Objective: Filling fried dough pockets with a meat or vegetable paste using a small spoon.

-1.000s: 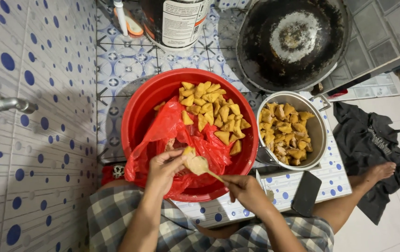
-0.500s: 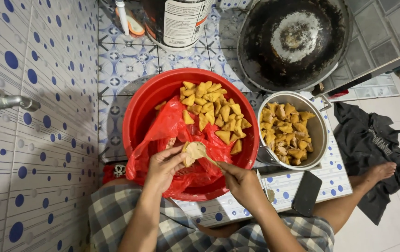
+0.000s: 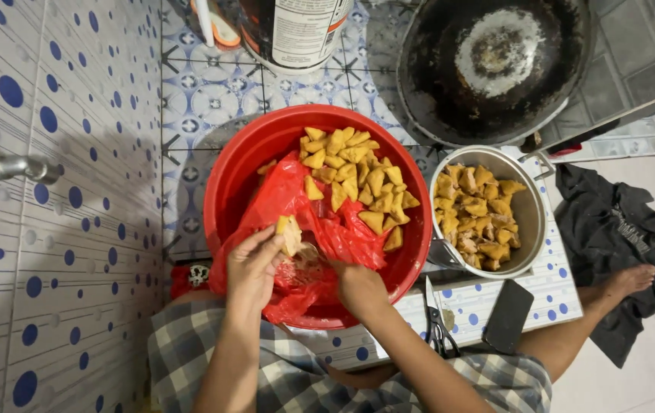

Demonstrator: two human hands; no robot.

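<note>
Left hand [image 3: 251, 268] pinching a fried tofu piece [image 3: 290, 233] over the red basin's [image 3: 228, 180] near edge; right hand [image 3: 358, 287] closed, contents hidden. Risk: crumbly tofu tearing, dropping onto the red plastic bag [image 3: 289, 199].

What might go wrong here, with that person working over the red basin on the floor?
The piece of tofu in the left hand looks soft and could crumble or drop. The red plastic bag drapes over the red basin rim, so pieces might slide out. The scissors lie beside the right hand near the platform's edge, where a forearm could knock them off.
</note>
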